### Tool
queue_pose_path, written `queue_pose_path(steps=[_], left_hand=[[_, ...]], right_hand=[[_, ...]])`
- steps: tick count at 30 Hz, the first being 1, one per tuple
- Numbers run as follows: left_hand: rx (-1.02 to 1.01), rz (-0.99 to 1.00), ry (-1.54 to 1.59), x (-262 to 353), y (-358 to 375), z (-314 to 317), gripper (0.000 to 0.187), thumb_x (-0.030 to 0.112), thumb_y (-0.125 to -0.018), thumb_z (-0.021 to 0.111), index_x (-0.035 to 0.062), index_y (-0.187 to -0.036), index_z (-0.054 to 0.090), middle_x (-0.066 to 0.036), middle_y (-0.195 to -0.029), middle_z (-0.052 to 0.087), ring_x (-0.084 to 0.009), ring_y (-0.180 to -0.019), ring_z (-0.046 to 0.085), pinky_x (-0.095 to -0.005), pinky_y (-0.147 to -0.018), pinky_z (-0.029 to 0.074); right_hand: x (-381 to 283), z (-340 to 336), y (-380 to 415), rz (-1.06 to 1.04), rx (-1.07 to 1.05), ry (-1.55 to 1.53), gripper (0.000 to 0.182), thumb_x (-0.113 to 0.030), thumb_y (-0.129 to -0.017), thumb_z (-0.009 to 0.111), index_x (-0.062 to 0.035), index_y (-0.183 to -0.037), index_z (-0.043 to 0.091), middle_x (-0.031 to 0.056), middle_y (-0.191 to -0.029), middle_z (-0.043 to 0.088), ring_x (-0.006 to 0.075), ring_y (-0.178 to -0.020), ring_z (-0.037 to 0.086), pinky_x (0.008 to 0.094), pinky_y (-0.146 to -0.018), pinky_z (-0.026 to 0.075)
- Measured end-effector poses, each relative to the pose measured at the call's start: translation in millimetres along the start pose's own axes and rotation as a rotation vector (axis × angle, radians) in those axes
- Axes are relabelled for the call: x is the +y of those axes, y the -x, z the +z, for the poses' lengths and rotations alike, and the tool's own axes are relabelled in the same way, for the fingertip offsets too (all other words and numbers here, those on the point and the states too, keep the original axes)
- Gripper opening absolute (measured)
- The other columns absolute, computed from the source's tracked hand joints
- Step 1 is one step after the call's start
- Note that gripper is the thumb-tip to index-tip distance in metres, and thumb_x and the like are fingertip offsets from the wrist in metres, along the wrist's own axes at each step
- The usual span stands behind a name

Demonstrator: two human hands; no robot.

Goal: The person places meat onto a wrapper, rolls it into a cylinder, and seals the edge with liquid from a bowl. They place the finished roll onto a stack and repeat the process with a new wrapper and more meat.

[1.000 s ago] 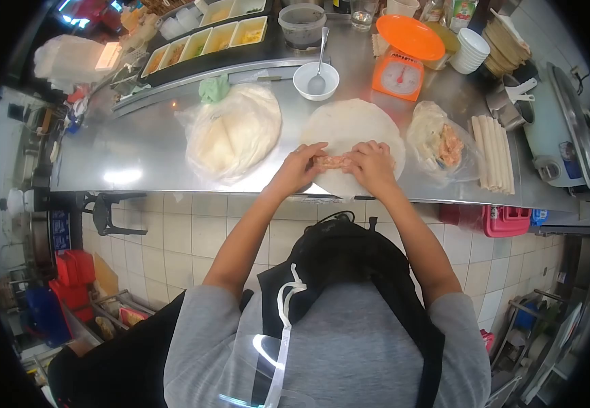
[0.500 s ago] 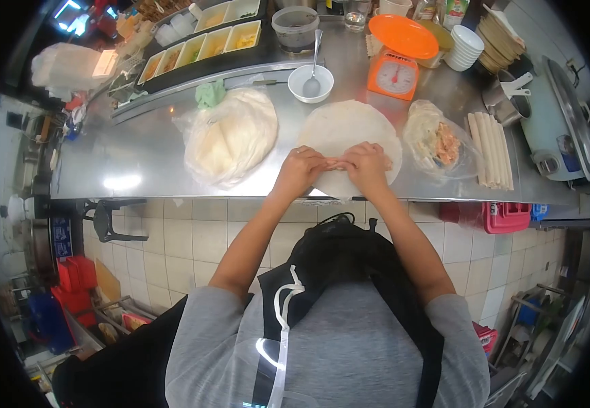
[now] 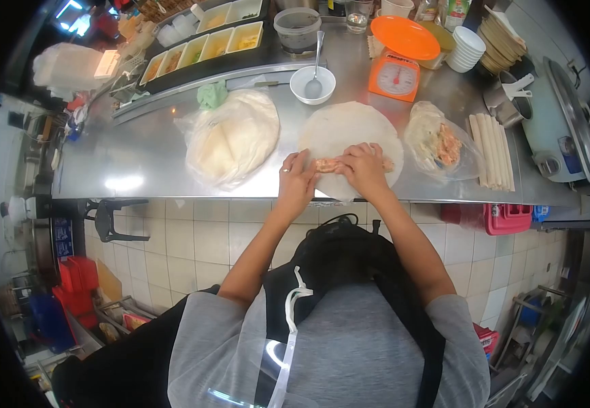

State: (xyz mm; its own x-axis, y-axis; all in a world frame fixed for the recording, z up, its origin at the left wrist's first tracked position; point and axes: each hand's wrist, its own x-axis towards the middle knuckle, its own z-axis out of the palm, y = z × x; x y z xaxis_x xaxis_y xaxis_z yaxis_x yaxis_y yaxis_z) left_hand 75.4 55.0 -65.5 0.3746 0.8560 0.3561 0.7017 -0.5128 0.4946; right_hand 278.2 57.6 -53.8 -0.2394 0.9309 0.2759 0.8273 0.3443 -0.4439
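Note:
A round, thin white wrapper [image 3: 349,126] lies flat at the counter's front edge. Across its near part runs a strip of pinkish meat filling [image 3: 326,165]. My left hand [image 3: 298,178] is at the strip's left end, with thumb and fingers closed against it. Farther right, my right hand [image 3: 364,167] has its fingers closed over the strip and hides part of it; a bit of filling shows past that hand. To the right sits a plastic bag of meat filling [image 3: 448,144]. Beside it several long white rolls [image 3: 491,151] lie side by side.
Left of the wrapper is a plastic bag with a stack of wrappers [image 3: 237,132], near a green cloth [image 3: 211,95]. Behind stand a white bowl [image 3: 301,87] with a spoon, an orange scale [image 3: 394,76] and trays of ingredients [image 3: 217,46]. A cooker [image 3: 559,129] is at right.
My left hand has shifted left and slightly down, uncovering more of the meat strip between my hands. The right hand stays in nearly the same place.

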Motion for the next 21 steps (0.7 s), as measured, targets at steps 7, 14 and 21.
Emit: queue_pose_path(steps=[7,14,21], left_hand=[[-0.096,-0.064,0.274,6.2,-23.9,-23.8,0.06,0.012,-0.074,0.072,0.005,-0.13,0.05,-0.017,-0.121,0.057,-0.0366,-0.113,0.051,-0.041,-0.093,0.043],[-0.185,-0.075,0.414,-5.6,-35.4,-13.0,0.057,0.008,-0.074,0.073,0.0069,-0.127,0.052,-0.014,-0.105,0.065,-0.031,-0.094,0.062,-0.0361,-0.08,0.051],[-0.166,0.033,0.325,-20.0,-30.9,-6.1,0.035,0.012,-0.072,0.075,0.0038,-0.105,0.067,-0.012,-0.107,0.066,-0.0285,-0.096,0.062,-0.0353,-0.08,0.05]], right_hand=[[-10.4,-3.2,-7.6,0.015,-0.036,-0.065,0.022,-0.023,-0.071,0.072,-0.0181,-0.093,0.072,-0.0007,-0.092,0.061,0.0195,-0.1,0.052,0.05,-0.1,0.027],[-6.8,-6.9,-6.8,-0.002,0.005,-0.065,0.018,-0.02,-0.073,0.07,-0.0173,-0.091,0.072,-0.0013,-0.09,0.063,0.0181,-0.097,0.054,0.0505,-0.099,0.026],[-9.6,-4.2,-14.7,-0.007,-0.104,0.0,0.011,-0.02,-0.076,0.067,-0.0157,-0.085,0.073,-0.002,-0.089,0.066,0.017,-0.098,0.055,0.0514,-0.104,0.021]])
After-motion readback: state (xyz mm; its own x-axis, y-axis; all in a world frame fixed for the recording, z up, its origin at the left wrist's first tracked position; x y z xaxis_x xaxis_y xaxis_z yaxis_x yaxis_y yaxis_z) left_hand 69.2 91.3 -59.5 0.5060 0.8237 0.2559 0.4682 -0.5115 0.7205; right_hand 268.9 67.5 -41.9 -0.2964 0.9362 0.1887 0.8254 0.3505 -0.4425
